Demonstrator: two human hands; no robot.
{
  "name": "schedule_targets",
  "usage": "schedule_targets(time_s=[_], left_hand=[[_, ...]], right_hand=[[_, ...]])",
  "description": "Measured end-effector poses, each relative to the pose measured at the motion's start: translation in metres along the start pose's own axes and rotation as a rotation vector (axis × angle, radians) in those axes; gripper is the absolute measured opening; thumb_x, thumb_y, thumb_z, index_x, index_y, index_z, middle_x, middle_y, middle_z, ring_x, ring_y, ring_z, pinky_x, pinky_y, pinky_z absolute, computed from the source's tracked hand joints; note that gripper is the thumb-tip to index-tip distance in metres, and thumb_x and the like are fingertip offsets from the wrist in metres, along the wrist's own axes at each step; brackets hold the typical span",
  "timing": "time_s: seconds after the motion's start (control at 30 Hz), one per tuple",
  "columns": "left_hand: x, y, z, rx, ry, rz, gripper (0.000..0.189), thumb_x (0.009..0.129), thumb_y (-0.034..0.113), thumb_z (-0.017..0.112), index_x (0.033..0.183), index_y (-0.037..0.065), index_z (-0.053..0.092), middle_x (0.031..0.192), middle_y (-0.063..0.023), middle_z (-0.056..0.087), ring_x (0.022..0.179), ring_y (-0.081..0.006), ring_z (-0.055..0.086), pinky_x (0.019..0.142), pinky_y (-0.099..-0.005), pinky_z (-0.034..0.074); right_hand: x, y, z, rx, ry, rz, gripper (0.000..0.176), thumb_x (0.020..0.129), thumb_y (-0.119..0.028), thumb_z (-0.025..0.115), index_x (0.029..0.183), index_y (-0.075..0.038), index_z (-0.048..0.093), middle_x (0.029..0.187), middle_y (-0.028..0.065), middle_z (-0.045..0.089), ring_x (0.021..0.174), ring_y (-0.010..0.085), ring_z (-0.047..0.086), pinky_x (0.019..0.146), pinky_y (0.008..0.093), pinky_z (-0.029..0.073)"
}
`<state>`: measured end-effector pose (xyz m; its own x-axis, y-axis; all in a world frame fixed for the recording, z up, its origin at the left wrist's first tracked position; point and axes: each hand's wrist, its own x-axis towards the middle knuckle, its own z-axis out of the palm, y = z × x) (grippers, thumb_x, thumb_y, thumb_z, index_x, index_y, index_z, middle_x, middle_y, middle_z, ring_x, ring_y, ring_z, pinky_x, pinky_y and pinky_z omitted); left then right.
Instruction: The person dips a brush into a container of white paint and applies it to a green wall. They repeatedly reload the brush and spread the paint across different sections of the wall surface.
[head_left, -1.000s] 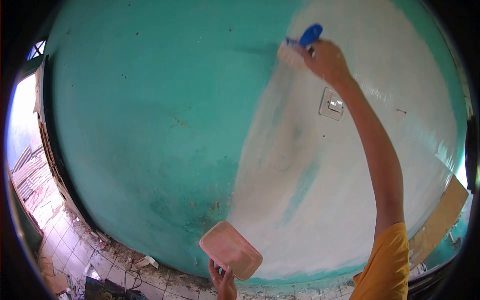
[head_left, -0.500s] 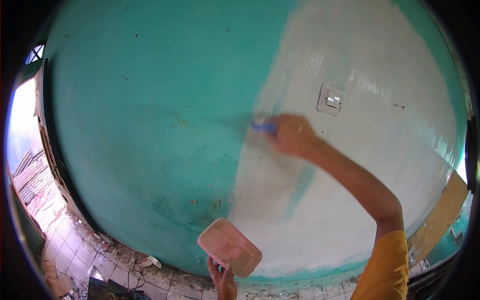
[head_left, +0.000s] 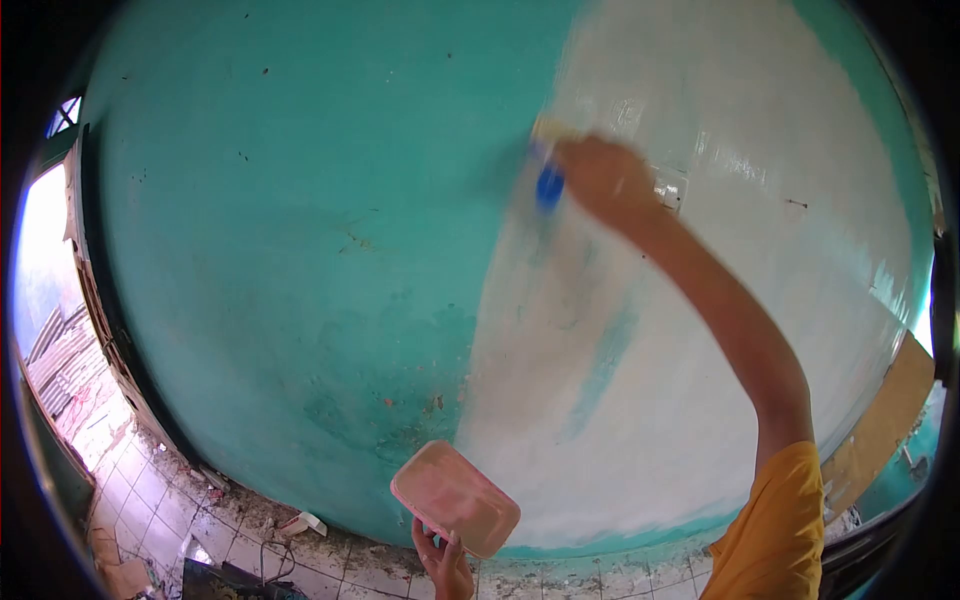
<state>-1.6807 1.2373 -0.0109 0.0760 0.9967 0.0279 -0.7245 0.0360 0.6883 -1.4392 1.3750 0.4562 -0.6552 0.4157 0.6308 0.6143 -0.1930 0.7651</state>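
My right hand (head_left: 603, 178) is closed round a paintbrush (head_left: 548, 186) with a blue handle; its pale bristles are at the edge where white paint meets green. Both hand and brush are slightly blurred. Behind the hand, a light switch (head_left: 672, 188) on the white-painted part (head_left: 740, 290) is partly hidden. Low in the view, my left hand (head_left: 443, 562) holds a pinkish rectangular container (head_left: 456, 498) from below, in front of the green wall (head_left: 300, 200).
At the far left is a doorway (head_left: 48, 240) with corrugated sheets beyond it. Debris lies on the tiled floor (head_left: 240, 553) along the wall's foot. A brown board (head_left: 880, 420) leans at the right.
My right hand and the brush have moved up along the paint edge, and the hand now covers part of the switch. My left hand and the container have barely shifted.
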Motion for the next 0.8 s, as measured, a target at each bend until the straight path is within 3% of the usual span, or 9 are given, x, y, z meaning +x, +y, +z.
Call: schedule_targets(time_s=[0.13,0.2,0.33,0.43,0.47,0.53,0.63,0.7,0.8], left_hand=[[0.001,0.003,0.002,-0.041,-0.020,0.006,0.081,0.090,0.016,0.066,0.154,0.008,0.018,0.147,-0.0135,0.034,0.132,-0.0289,0.040,0.101,-0.0403,0.040],[-0.001,0.005,0.004,-0.024,-0.003,-0.007,0.081,0.090,0.016,0.066,0.154,0.009,0.018,0.147,-0.0135,0.034,0.132,-0.0292,0.040,0.102,-0.0405,0.040],[0.002,0.004,0.002,0.048,0.005,-0.056,0.080,0.091,0.017,0.066,0.154,0.010,0.017,0.149,-0.0133,0.032,0.134,-0.0303,0.038,0.104,-0.0426,0.039],[0.003,-0.001,-0.001,0.016,-0.016,-0.051,0.082,0.091,0.019,0.066,0.155,0.012,0.014,0.150,-0.0127,0.030,0.135,-0.0295,0.037,0.106,-0.0429,0.037],[0.003,0.000,0.001,0.021,-0.012,-0.054,0.082,0.091,0.019,0.066,0.155,0.012,0.014,0.150,-0.0127,0.030,0.135,-0.0295,0.037,0.106,-0.0429,0.037],[0.002,0.004,0.007,-0.092,-0.012,0.072,0.080,0.086,0.013,0.067,0.150,0.006,0.020,0.126,-0.0107,0.039,0.118,-0.0233,0.047,0.094,-0.0384,0.044],[0.004,0.007,0.001,-0.164,-0.020,0.044,0.081,0.085,0.003,0.066,0.149,0.004,0.017,0.130,-0.0111,0.037,0.121,-0.0246,0.044,0.099,-0.0372,0.039],[0.006,0.011,0.001,-0.152,-0.003,0.038,0.081,0.085,0.004,0.066,0.149,0.004,0.017,0.130,-0.0110,0.037,0.122,-0.0244,0.044,0.099,-0.0375,0.039],[0.008,0.015,0.002,-0.142,0.013,0.036,0.081,0.085,0.006,0.066,0.149,0.005,0.017,0.130,-0.0108,0.036,0.122,-0.0240,0.043,0.100,-0.0376,0.038]], right_hand=[[-0.066,-0.082,-0.009,0.278,-0.208,-0.199,0.028,0.087,-0.017,0.056,0.114,-0.014,0.066,0.088,0.0067,0.068,0.079,0.0258,0.065,0.068,0.0400,0.053],[-0.065,-0.089,-0.021,0.485,-0.403,-0.023,0.029,0.088,-0.033,0.056,0.104,-0.011,0.067,0.086,0.0108,0.069,0.079,0.0286,0.067,0.069,0.0426,0.053],[0.011,-0.013,-0.047,0.372,-0.364,0.463,0.069,0.090,-0.066,0.048,0.069,-0.004,0.067,0.069,0.0168,0.066,0.069,0.0341,0.066,0.063,0.0444,0.052],[0.049,0.059,-0.033,0.147,0.143,0.407,0.043,0.096,-0.047,0.054,0.088,-0.008,0.070,0.077,0.0146,0.068,0.070,0.0319,0.065,0.063,0.0421,0.052],[0.054,0.072,-0.031,0.152,0.138,0.410,0.043,0.096,-0.047,0.054,0.088,-0.008,0.070,0.077,0.0146,0.068,0.070,0.0319,0.065,0.063,0.0421,0.052],[0.055,0.078,-0.027,-0.090,0.328,0.289,0.023,0.095,-0.030,0.056,0.102,-0.013,0.070,0.087,0.0107,0.070,0.076,0.0306,0.066,0.066,0.0410,0.054],[0.015,0.029,-0.015,-0.067,-0.013,0.146,0.027,0.089,-0.019,0.058,0.114,-0.017,0.067,0.099,0.0088,0.069,0.082,0.0281,0.066,0.070,0.0393,0.054],[-0.036,-0.029,0.012,0.020,0.037,0.016,0.039,0.083,-0.012,0.058,0.122,-0.018,0.062,0.102,0.0067,0.068,0.085,0.0262,0.064,0.071,0.0391,0.054],[-0.114,-0.138,0.007,0.305,-0.179,-0.078,0.040,0.083,-0.011,0.056,0.122,-0.010,0.061,0.096,0.0060,0.065,0.080,0.0214,0.063,0.064,0.0359,0.051]])
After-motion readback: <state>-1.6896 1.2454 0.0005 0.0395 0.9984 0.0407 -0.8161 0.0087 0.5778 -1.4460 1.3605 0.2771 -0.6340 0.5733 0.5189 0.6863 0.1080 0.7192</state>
